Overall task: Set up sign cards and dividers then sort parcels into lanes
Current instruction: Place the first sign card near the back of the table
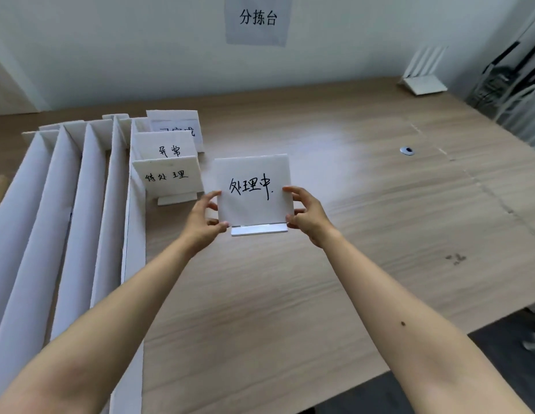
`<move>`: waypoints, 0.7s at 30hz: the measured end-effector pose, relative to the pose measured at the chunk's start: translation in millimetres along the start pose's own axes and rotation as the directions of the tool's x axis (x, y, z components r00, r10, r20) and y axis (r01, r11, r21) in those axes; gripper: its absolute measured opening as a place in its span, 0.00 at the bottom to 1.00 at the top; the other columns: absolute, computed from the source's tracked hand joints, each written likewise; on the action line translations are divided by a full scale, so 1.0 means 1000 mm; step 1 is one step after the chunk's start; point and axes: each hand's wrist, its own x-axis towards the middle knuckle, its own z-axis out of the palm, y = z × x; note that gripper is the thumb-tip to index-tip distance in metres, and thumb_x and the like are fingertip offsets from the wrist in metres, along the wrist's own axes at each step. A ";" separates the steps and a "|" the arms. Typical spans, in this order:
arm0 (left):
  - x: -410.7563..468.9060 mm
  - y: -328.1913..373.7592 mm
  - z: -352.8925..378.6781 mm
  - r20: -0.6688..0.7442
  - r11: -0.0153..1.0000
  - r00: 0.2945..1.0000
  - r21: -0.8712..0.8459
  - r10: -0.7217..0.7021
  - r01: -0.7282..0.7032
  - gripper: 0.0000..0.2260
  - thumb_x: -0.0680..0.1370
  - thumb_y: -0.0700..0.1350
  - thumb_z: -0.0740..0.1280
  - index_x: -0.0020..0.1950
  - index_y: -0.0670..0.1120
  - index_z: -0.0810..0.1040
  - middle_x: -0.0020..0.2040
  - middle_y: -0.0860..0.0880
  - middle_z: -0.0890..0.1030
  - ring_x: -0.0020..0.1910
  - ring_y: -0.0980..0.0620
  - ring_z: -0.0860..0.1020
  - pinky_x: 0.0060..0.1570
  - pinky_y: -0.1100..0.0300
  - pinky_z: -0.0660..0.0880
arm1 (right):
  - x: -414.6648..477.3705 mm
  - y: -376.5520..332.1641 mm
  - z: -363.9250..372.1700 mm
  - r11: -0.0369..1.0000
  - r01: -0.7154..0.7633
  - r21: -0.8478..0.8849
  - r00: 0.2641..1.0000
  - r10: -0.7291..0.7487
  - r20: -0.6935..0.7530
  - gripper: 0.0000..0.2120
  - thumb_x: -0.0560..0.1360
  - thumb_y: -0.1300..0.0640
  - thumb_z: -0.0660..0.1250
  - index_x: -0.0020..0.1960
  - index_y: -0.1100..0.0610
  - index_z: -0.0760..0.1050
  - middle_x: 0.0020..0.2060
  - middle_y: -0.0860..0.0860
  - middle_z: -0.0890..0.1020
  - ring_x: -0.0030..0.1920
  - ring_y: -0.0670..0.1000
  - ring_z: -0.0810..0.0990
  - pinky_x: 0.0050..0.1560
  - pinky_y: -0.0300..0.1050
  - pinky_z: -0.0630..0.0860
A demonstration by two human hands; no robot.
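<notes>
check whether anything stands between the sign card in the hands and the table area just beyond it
Nothing visible does. The white handwritten sign card, gripped at its edges by the left hand and right hand, has only bare light wooden table beyond it. Three other white standing sign cards sit off to its left.

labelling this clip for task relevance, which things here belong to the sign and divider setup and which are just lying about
For the job: sign card pinched by left hand and right hand; three standing sign cards; white divider boards.
Lying about: white router at back right; cable grommet; wall sheet.
</notes>
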 end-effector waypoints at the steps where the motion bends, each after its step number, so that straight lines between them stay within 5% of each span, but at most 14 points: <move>1: 0.001 0.005 0.005 0.017 1.000 1.000 -0.004 0.005 -0.005 0.31 0.72 0.31 0.71 0.70 0.52 0.67 0.57 0.44 0.69 0.37 0.50 0.76 0.34 0.70 0.75 | -0.003 -0.001 -0.007 1.000 0.000 -0.001 1.000 0.000 -0.010 0.31 0.70 0.77 0.59 0.65 0.50 0.71 0.60 0.51 0.73 0.43 0.51 0.76 0.35 0.36 0.77; 7: 0.005 0.040 0.058 0.081 0.998 0.995 -0.005 0.058 -0.058 0.30 0.72 0.33 0.71 0.68 0.56 0.68 0.58 0.42 0.70 0.41 0.44 0.80 0.46 0.46 0.81 | -0.014 0.000 -0.079 1.000 -0.005 0.006 0.998 0.006 -0.060 0.32 0.70 0.77 0.60 0.66 0.49 0.71 0.61 0.52 0.74 0.39 0.50 0.77 0.37 0.40 0.75; 21: 0.002 0.131 0.253 0.086 0.994 0.991 -0.055 0.102 -0.098 0.29 0.72 0.33 0.71 0.64 0.58 0.68 0.55 0.46 0.72 0.37 0.47 0.81 0.45 0.48 0.79 | -0.026 0.015 -0.301 0.999 0.002 -0.044 0.999 -0.004 -0.035 0.31 0.70 0.76 0.61 0.63 0.46 0.71 0.58 0.52 0.75 0.43 0.52 0.76 0.39 0.44 0.73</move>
